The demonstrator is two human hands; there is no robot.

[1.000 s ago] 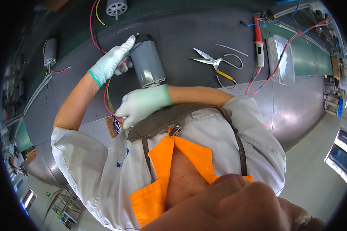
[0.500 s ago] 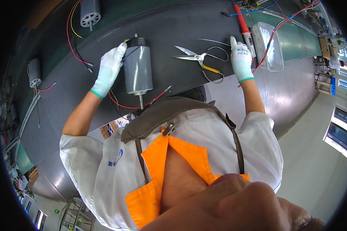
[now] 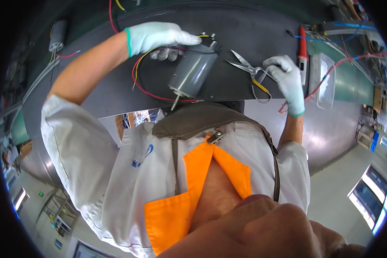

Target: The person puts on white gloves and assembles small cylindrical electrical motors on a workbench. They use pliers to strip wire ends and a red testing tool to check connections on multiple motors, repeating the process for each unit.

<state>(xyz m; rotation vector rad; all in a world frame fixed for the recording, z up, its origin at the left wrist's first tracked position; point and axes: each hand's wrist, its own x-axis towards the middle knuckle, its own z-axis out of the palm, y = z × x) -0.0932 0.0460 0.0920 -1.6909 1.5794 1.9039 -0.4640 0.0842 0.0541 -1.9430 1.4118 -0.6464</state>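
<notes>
A grey cylindrical motor (image 3: 193, 71) lies slanted on the dark bench, its shaft pointing toward me. Red, yellow and black wires (image 3: 136, 77) come from its far end, pass by my left hand (image 3: 167, 38) and loop down beside the motor. That gloved hand is closed around the wires, its thumb along the motor's far end; its palm is hidden. To the motor's right lie scissors (image 3: 251, 70), blades apart, with yellow wrapping on one handle. My gloved right hand (image 3: 284, 79) has its fingers curled at the scissors' upper handle loop, partly covering it.
A red-handled tool (image 3: 303, 47) and a clear plastic box (image 3: 324, 84) are right of my right hand. A red cable (image 3: 346, 64) crosses the box. Another grey motor (image 3: 58, 36) with wires stands at far left. The bench edge (image 3: 228, 99) runs close to my apron.
My left hand has turned over the motor's far end, and the motor has tilted. My right hand has come left onto the scissors' handle; a thin strip near it no longer shows. The view has shifted.
</notes>
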